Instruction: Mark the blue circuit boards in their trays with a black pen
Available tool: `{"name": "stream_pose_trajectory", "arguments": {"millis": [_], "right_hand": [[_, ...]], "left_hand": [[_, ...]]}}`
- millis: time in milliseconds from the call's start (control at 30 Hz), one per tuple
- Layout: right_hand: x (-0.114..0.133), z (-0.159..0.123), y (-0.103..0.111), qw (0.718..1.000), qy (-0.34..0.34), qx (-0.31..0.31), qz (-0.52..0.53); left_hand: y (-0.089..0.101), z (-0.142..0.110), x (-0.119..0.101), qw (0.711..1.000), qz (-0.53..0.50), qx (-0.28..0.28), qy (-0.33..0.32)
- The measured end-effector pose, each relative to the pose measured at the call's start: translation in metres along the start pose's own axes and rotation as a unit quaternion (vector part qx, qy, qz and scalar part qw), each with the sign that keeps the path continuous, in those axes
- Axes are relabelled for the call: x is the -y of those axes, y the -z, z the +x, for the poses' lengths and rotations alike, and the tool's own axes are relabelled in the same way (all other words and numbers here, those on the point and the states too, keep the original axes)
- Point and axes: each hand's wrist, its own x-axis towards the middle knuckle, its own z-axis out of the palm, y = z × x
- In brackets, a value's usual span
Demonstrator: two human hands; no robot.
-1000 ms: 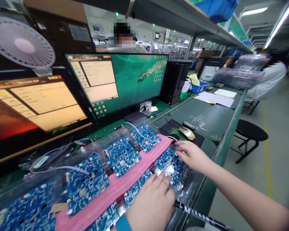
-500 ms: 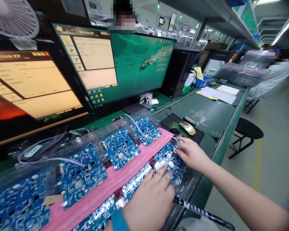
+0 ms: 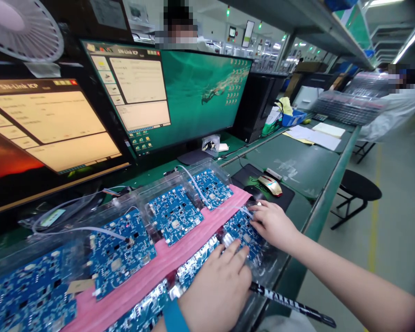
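Several blue circuit boards lie in clear plastic trays on a pink sheet (image 3: 166, 265). My left hand (image 3: 217, 286) rests with fingers stretched out and pressed flat on the near right board (image 3: 242, 230). My right hand (image 3: 271, 223) is at that board's far edge, its fingertips pinched on a thin white cable (image 3: 245, 211) that runs from the far board (image 3: 210, 186). A blue band shows at my left wrist.
Two lit monitors (image 3: 180, 97) stand behind the trays, with a fan (image 3: 20, 30) at upper left. A mouse (image 3: 269, 184) sits on a black pad. Papers (image 3: 313, 136), a blue bin and stacked trays (image 3: 349, 108) lie further right, where a person in white stands. A black stool (image 3: 361, 191) is beside the bench.
My right hand slid slightly left onto the board's edge and closed on the cable. My left hand stayed pressed on the board. The view shifted a little.
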Motion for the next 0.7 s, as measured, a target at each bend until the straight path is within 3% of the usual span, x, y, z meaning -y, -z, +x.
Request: {"name": "stream_pose_trajectory", "arguments": {"millis": [233, 367, 433, 467, 567, 700], "right_hand": [[0.000, -0.002, 0.014, 0.999, 0.005, -0.017, 0.039], [-0.043, 0.008, 0.022, 0.979, -0.104, -0.122, 0.129], [-0.079, 0.022, 0.014, 0.975, -0.157, -0.147, 0.064], [-0.097, 0.031, 0.006, 0.977, -0.152, -0.137, 0.055], [-0.140, 0.056, -0.023, 0.990, -0.085, -0.096, 0.064], [-0.170, 0.064, -0.057, 0.994, -0.045, -0.057, 0.082]], "left_hand": [[0.006, -0.001, 0.002, 1.000, 0.004, 0.002, -0.001], [-0.005, -0.002, 0.004, 1.000, 0.011, -0.008, -0.013], [-0.013, -0.001, 0.006, 1.000, 0.009, -0.012, -0.007], [-0.016, 0.000, 0.006, 1.000, 0.002, -0.012, 0.006], [-0.018, 0.005, 0.008, 0.999, -0.029, 0.007, 0.044], [-0.015, 0.008, 0.006, 0.997, -0.032, 0.042, 0.058]]}}
